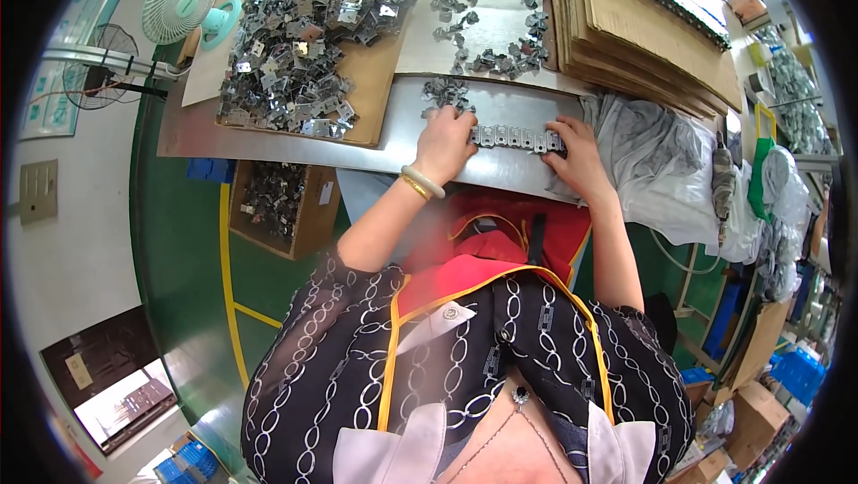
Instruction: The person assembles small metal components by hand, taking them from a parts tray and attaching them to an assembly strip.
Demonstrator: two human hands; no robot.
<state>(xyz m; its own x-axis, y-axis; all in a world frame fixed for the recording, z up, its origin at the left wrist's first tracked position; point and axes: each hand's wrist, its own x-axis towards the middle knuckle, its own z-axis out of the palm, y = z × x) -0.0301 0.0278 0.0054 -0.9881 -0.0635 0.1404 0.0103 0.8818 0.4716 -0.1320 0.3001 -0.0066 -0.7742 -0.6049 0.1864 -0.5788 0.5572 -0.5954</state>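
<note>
A short row of small silvery metal brackets (516,138) lies side by side on the metal tabletop (357,157) in front of me. My left hand (447,143) closes on the row's left end, its fingers against the end pieces. At the opposite end my right hand (579,155) has thumb and fingers pressed round the last pieces. Just beyond my left fingers sits a little cluster of loose metal parts (445,93). More such parts (508,62) are scattered on a pale board (411,55) farther back.
A big heap of metal brackets (313,37) covers cardboard at the left, near a green fan (181,3). Stacked cardboard sheets (617,37) stand back right. Grey plastic sheeting (643,149) drapes the right side, beside a hanging power screwdriver (722,180). A carton (313,216) sits below.
</note>
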